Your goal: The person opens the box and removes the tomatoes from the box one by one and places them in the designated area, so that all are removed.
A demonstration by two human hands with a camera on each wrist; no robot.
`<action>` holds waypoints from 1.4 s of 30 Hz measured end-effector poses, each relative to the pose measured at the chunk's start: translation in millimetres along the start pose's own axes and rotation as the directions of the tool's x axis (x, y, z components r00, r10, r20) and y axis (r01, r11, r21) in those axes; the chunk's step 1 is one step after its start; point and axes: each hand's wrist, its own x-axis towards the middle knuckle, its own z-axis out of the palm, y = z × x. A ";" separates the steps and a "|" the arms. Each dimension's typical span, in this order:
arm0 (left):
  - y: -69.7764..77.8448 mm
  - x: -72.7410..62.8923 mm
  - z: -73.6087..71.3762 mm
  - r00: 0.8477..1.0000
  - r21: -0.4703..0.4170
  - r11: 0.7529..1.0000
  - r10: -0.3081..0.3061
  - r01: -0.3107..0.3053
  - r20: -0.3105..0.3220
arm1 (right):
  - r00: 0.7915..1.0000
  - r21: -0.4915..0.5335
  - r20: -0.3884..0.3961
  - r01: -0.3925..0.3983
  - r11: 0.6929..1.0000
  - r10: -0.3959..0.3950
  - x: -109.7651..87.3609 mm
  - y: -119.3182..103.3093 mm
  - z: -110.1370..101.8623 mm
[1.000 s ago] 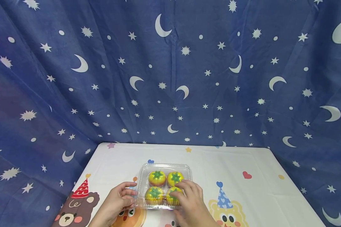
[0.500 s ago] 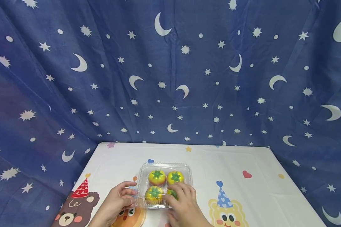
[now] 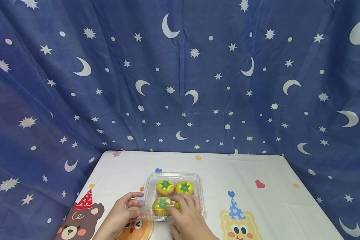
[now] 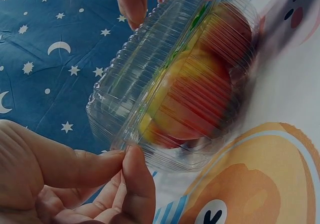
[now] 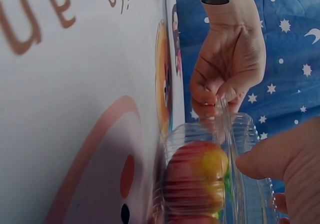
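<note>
A clear plastic clamshell box [image 3: 148, 185] with its lid down sits near the table's front edge. Inside are several yellow-red, tomato-like fruits [image 3: 165, 187] with green star-shaped tops; the front right one is mostly hidden behind my right hand. My left hand [image 3: 121, 213] pinches the box's rim at its front left corner, thumb against forefinger, as the left wrist view shows. Over the front right part of the lid lies my right hand [image 3: 189, 216]. In the right wrist view its extended thumb [image 5: 265, 159] touches the rim seam, and its other fingers reach across the lid.
The white tablecloth [image 3: 243, 176] carries printed bears, hearts and stars. Behind and to the left hangs a dark blue curtain [image 3: 210, 100] with moons and stars. Table surface extends to the right of the box and behind it.
My right hand has slid leftward along the front of the box, covering more of the front right fruit. The left hand and the box have stayed in place.
</note>
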 end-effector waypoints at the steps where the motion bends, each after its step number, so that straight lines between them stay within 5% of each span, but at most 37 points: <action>1: 0.1 -0.1 0.1 1.000 0.000 1.000 0.000 0.000 -0.001 | 1.000 -0.005 -0.007 0.005 1.000 -0.005 1.1 -0.5 1.0; 24: 0.4 0.0 -0.5 1.000 0.002 1.000 -0.008 0.008 0.002 | 0.997 -0.022 -0.067 0.047 0.999 -0.048 16.7 -17.7 14.0; 42: -0.3 0.5 -4.7 0.998 -0.029 1.000 0.009 -0.007 0.067 | 0.991 -0.054 -0.118 0.056 0.997 -0.062 29.8 -30.4 30.9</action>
